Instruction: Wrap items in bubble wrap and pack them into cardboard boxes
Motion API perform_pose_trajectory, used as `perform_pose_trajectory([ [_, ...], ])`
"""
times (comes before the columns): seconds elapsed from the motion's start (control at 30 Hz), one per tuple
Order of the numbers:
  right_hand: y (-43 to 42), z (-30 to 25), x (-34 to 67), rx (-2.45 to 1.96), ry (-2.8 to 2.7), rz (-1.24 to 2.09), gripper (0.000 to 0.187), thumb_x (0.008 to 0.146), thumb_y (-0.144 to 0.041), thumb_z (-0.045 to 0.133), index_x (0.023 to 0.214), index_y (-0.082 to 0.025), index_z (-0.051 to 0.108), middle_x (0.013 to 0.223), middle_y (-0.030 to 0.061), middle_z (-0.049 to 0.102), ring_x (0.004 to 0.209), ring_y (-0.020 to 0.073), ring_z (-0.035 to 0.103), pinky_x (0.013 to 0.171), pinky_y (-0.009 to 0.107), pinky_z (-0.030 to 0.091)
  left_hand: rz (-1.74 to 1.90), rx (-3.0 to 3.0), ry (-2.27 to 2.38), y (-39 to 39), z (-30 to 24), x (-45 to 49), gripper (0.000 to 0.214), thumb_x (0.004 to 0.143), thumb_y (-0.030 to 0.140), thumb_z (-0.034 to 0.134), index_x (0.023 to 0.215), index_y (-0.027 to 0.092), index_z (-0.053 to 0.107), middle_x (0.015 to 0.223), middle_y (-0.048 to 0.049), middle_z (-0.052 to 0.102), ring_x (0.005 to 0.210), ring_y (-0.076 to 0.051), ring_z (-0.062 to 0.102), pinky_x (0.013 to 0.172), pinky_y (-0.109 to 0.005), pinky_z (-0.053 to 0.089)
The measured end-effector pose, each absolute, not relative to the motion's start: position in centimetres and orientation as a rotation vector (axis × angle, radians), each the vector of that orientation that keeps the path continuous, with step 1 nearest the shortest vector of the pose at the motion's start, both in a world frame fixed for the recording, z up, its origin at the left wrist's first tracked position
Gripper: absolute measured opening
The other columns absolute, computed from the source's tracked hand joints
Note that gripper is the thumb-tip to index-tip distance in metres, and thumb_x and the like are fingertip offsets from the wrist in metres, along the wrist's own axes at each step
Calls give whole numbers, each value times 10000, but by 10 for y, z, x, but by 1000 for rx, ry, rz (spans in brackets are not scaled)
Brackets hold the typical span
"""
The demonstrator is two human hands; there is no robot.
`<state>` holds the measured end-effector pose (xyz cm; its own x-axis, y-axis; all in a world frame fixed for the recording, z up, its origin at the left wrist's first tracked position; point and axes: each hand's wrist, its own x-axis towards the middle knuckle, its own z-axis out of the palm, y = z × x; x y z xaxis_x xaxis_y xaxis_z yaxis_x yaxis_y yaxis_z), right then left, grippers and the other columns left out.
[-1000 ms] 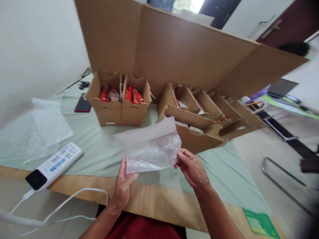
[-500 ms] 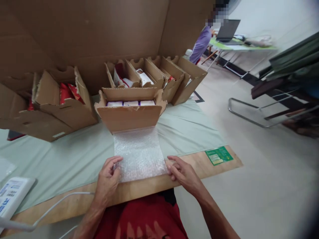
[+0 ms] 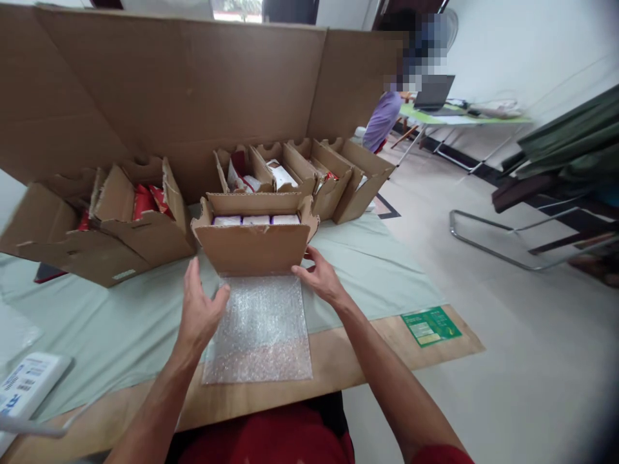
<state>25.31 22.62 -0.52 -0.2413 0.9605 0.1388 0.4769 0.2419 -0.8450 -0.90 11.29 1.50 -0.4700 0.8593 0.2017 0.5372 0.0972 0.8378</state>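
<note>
A sheet of bubble wrap [image 3: 261,328] lies flat at the front of the table, its lower end over the bare wooden edge. Just behind it stands a small cardboard box [image 3: 251,248] holding several white packs with purple edges [image 3: 256,220]. My left hand [image 3: 200,306] is left of the bubble wrap's upper part, thumb and fingers apart, holding nothing. On the other side, my right hand [image 3: 319,274] reaches to the box's lower right corner with thumb and fingers spread. Whether its fingertips touch the box I cannot tell.
Cardboard bins with red packets [image 3: 145,201] stand at left; more bins [image 3: 333,183] stand behind right. A tall cardboard panel [image 3: 203,84] rises behind them. A green card [image 3: 432,326] lies at the right edge, a white boxy item [image 3: 31,386] at left. A person in purple [image 3: 382,119] is beyond.
Both hands have left the bubble wrap's side edges and moved forward toward the cardboard box, opening out. The bubble wrap now lies nearer the table's front edge. My view has tilted up slightly.
</note>
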Motion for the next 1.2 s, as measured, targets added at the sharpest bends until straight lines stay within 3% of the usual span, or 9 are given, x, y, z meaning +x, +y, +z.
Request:
perform_pose_trajectory([
  [0.1,249,-7,244,-1211,-1855,999,585,820,-383,617,1351,-141,575,1279,153,693,992,277,691,763,375,565,1426,1219,1865,140,15,0,862,795,331,661,1561,169,300,1532,-200,456,1429,-368,448,1175,-578,381],
  [0.17,260,-7,246,-1149,-1876,1035,533,815,-366,606,1300,-144,607,1261,135,708,1031,278,686,764,356,567,1463,1215,1818,141,10,4,835,792,310,665,1549,208,327,1480,-173,508,1381,-352,503,1144,-573,422],
  [0.47,298,-7,243,-1069,-1929,1080,506,803,-391,651,1253,-158,644,1225,100,739,1112,282,678,773,336,576,1459,1282,1810,138,2,10,877,810,280,630,1593,259,236,1531,-167,457,1398,-357,477,1099,-605,458],
  [0.63,259,-19,256,-1286,-1825,853,513,893,-387,582,1353,-158,590,1319,170,684,1152,318,664,946,494,540,1344,1439,2061,114,1,6,855,863,323,614,1607,209,207,1609,-204,358,1466,-384,399,1150,-620,398],
  [0.77,200,-20,244,-1292,-2099,523,420,946,-324,549,1332,-175,622,1349,170,668,1237,320,619,1060,528,469,1024,1907,2091,85,-12,13,604,926,309,536,1507,185,426,1584,-196,421,1490,-368,371,1172,-606,370],
  [0.93,163,-21,217,-1122,-2580,500,489,906,-302,647,1373,-165,602,1518,190,531,1384,353,495,1065,547,451,519,2111,1962,74,-31,14,515,903,316,564,1396,169,561,1524,-208,511,1452,-414,420,1155,-665,342],
  [1.03,182,-20,230,-1199,-2369,499,427,927,-326,601,1327,-181,632,1492,186,557,1369,347,518,1085,562,433,711,1982,2051,79,-26,4,533,921,378,552,1410,165,537,1544,-222,473,1439,-401,440,1138,-629,390],
  [1.13,222,-13,244,-1336,-1950,543,569,910,-397,586,1424,-160,533,1495,209,544,1339,346,549,1066,558,454,1050,1758,2114,96,-12,-1,638,918,397,563,1497,169,420,1601,-217,377,1490,-365,374,1173,-586,378],
  [1.2,245,-6,243,-1370,-1812,696,657,871,-419,600,1448,-127,487,1435,222,591,1258,344,610,973,514,523,1210,1634,2069,110,-6,0,738,892,363,590,1548,160,320,1616,-222,341,1521,-357,321,1192,-576,362],
])
